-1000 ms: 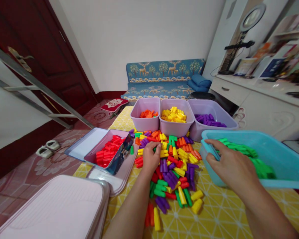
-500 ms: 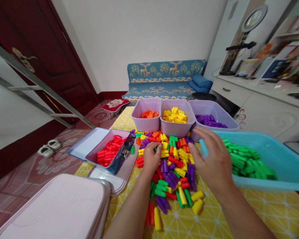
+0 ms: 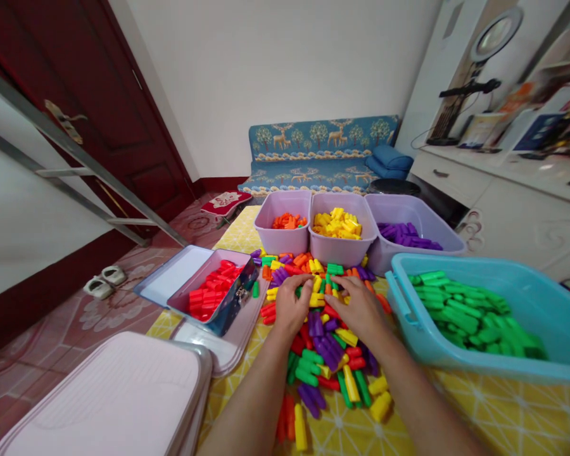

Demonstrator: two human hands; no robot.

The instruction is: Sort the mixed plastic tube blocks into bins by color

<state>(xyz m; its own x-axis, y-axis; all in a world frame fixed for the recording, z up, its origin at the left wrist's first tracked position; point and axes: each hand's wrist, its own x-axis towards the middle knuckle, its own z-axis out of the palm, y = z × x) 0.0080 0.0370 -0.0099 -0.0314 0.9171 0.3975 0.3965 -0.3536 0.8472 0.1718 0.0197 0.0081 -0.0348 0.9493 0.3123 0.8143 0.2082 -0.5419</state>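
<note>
A mixed pile of red, yellow, purple, green and orange plastic pieces [image 3: 329, 345] covers the middle of the table. My left hand [image 3: 293, 304] is over the pile's left side, thumb and fingers curled around a small green piece. Facing it, my right hand [image 3: 358, 304] reaches into the pile with its fingers apart, near green and orange pieces; nothing shows in its grasp. Behind the pile stand lilac bins with orange pieces [image 3: 289, 221], yellow pieces [image 3: 338, 224] and purple pieces [image 3: 408, 236]. Green pieces [image 3: 475, 313] fill part of the blue tub [image 3: 546, 304] at the right.
An open case [image 3: 178, 297] of red pieces [image 3: 213, 291] lies left of the pile. Stacked pale lids [image 3: 109, 392] occupy the front left. A metal ladder [image 3: 80, 158] leans at the far left, a blue sofa [image 3: 313, 171] is behind, and a white cabinet [image 3: 527, 209] is at the right.
My right hand has moved left and away from the blue tub, down into the pile beside my left hand. The view has shifted slightly.
</note>
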